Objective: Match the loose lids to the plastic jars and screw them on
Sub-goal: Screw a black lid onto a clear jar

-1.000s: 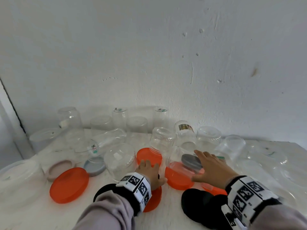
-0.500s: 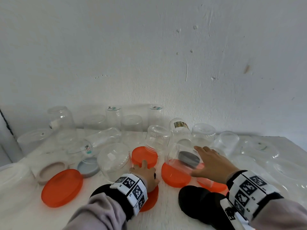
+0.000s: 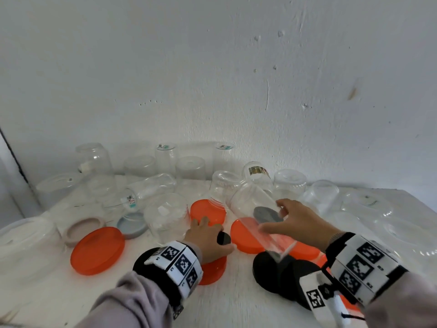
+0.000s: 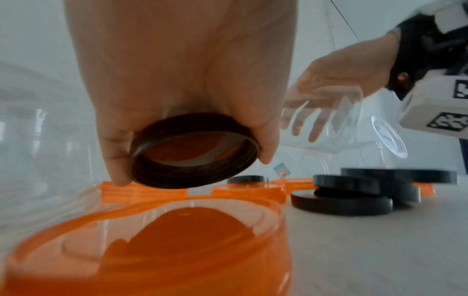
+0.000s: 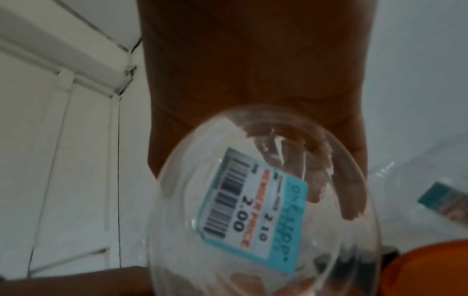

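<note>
Black lid (image 4: 195, 151) pinched; clear jar (image 3: 256, 218) gripped.

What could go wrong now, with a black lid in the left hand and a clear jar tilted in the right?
1. The tilted clear plastic jar, held by the right hand, hangs close to upturned clear jars; swinging it could knock them over.
2. The left hand pinches the small black screw lid only by its rim, so it might slip.
3. That lid may not match the jar's mouth; the fit cannot be judged here.
</note>
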`<state>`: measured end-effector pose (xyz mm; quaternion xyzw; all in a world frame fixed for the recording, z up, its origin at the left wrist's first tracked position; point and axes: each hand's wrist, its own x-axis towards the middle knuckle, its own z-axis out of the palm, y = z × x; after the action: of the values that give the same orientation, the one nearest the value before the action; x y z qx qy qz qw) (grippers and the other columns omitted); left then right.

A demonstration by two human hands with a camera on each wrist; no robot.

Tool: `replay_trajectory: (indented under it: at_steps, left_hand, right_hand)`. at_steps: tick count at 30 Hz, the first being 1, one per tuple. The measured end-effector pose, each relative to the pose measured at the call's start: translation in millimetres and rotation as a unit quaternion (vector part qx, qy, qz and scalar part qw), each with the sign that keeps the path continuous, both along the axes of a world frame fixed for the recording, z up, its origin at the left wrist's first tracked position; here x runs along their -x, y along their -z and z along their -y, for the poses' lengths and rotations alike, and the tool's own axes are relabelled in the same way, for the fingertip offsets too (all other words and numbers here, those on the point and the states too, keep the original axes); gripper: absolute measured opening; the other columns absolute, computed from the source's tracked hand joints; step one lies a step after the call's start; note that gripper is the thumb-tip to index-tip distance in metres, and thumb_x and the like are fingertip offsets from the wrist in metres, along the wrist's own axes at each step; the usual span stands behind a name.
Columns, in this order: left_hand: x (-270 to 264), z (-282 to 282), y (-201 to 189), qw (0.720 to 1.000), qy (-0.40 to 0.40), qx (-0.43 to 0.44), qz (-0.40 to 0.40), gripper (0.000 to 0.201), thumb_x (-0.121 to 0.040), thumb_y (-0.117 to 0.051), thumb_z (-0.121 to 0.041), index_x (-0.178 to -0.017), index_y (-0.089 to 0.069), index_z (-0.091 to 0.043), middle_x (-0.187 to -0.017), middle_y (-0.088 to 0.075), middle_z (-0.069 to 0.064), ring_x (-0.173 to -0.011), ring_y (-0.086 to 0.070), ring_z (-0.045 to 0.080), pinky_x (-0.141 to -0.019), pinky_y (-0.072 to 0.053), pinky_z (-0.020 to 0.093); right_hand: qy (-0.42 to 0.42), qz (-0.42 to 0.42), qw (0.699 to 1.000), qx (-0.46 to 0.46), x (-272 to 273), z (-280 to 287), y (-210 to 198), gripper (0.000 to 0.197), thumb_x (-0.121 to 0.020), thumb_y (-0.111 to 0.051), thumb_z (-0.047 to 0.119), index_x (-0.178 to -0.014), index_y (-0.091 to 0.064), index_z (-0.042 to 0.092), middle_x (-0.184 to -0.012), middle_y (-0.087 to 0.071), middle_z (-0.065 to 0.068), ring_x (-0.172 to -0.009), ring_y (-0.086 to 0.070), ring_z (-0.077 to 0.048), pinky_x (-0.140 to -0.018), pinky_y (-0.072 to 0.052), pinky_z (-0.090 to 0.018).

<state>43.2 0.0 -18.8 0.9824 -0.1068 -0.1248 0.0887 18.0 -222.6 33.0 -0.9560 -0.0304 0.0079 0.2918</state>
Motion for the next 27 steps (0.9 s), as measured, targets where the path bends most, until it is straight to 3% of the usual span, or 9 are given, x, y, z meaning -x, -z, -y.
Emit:
replay_trajectory:
  at_steps: [4, 8, 12, 16, 19, 21, 23, 25, 27]
  left_hand:
    - [7, -10, -15, 0.995, -0.029, 0.093, 0.036, 0.06, -0.084, -0.045, -0.067, -0.132, -0.043, -0.032, -0.125, -0.045, 0.004, -0.119, -0.034, 0.027, -0.1, -0.038, 0.043]
    - [15, -23, -34, 0.966, -0.035, 0.232, 0.107, 0.05, -0.085, -0.047, -0.065, -0.115, -0.057, -0.027, -0.096, -0.055, -0.008, -0.096, -0.052, 0.016, -0.078, -0.041, 0.027]
    - [25, -31, -52, 0.93, -0.058, 0.334, 0.144, 0.07, -0.076, -0.034, -0.073, -0.123, -0.057, -0.026, -0.101, -0.059, -0.015, -0.085, -0.051, -0.002, -0.066, -0.032, 0.007]
    - [32, -30, -69, 0.898, -0.076, 0.394, 0.179, 0.045, -0.089, -0.044, -0.058, -0.118, -0.06, -0.029, -0.089, -0.057, -0.024, -0.074, -0.051, -0.016, -0.059, -0.038, 0.001]
    - [42, -22, -79, 0.899, -0.05, 0.391, 0.192, 0.047, -0.089, -0.047, -0.057, -0.122, -0.057, -0.025, -0.093, -0.057, -0.02, -0.079, -0.053, -0.01, -0.061, -0.039, 0.0]
    - [49, -16, -83, 0.903, -0.036, 0.386, 0.186, 0.061, -0.084, -0.046, -0.062, -0.132, -0.049, -0.024, -0.108, -0.056, -0.012, -0.091, -0.053, -0.004, -0.069, -0.039, 0.007]
    - [54, -9, -85, 0.908, -0.024, 0.381, 0.172, 0.078, -0.076, -0.043, -0.07, -0.138, -0.041, -0.023, -0.125, -0.051, -0.005, -0.11, -0.051, 0.007, -0.084, -0.038, 0.016]
    - [59, -3, -85, 0.911, -0.017, 0.377, 0.163, 0.079, -0.076, -0.048, -0.068, -0.14, -0.039, -0.023, -0.133, -0.048, -0.003, -0.122, -0.046, 0.013, -0.093, -0.036, 0.022]
    - [63, 3, -84, 0.915, -0.009, 0.368, 0.162, 0.073, -0.081, -0.055, -0.061, -0.14, -0.039, -0.021, -0.132, -0.047, -0.006, -0.123, -0.045, 0.012, -0.092, -0.034, 0.022]
  right_hand:
    - [0.02, -0.035, 0.99, -0.135, 7, -8, 4, 0.057, -0.064, -0.079, 0.055, -0.1, -0.055, 0.018, -0.1, -0.058, -0.004, -0.086, -0.06, -0.019, -0.072, -0.05, -0.031]
    - [0.033, -0.081, 0.965, -0.246, 18, -19, 8, 0.055, -0.066, -0.083, 0.039, -0.105, -0.05, 0.018, -0.106, -0.057, -0.005, -0.091, -0.062, -0.018, -0.065, -0.052, -0.028]
    - [0.005, -0.149, 0.947, -0.283, 32, -27, 17, 0.058, -0.066, -0.085, 0.026, -0.104, -0.044, 0.013, -0.101, -0.058, -0.007, -0.084, -0.062, -0.017, -0.07, -0.056, -0.028]
    - [-0.024, -0.155, 0.948, -0.277, 39, -34, 26, 0.057, -0.063, -0.088, 0.018, -0.094, -0.04, 0.02, -0.086, -0.048, -0.003, -0.065, -0.047, -0.011, -0.055, -0.042, -0.02]
    - [-0.054, -0.155, 0.955, -0.247, 44, -39, 29, 0.066, -0.06, -0.09, 0.018, -0.101, -0.04, 0.026, -0.09, -0.051, 0.003, -0.074, -0.05, -0.008, -0.062, -0.044, -0.018]
    - [-0.069, -0.147, 0.959, -0.231, 48, -43, 30, 0.088, -0.055, -0.092, 0.019, -0.123, -0.037, 0.025, -0.11, -0.054, 0.005, -0.1, -0.054, -0.01, -0.086, -0.05, -0.028]
    - [-0.072, -0.136, 0.964, -0.217, 50, -45, 32, 0.11, -0.05, -0.094, 0.021, -0.137, -0.027, 0.026, -0.126, -0.052, 0.002, -0.119, -0.05, -0.017, -0.102, -0.045, -0.04]
    - [-0.072, -0.131, 0.967, -0.206, 52, -47, 34, 0.117, -0.049, -0.094, 0.022, -0.14, -0.02, 0.028, -0.133, -0.048, 0.0, -0.125, -0.047, -0.02, -0.104, -0.043, -0.043]
    - [-0.076, -0.128, 0.968, -0.202, 54, -47, 36, 0.112, -0.053, -0.093, 0.021, -0.135, -0.018, 0.034, -0.133, -0.047, 0.002, -0.126, -0.046, -0.018, -0.103, -0.044, -0.042]
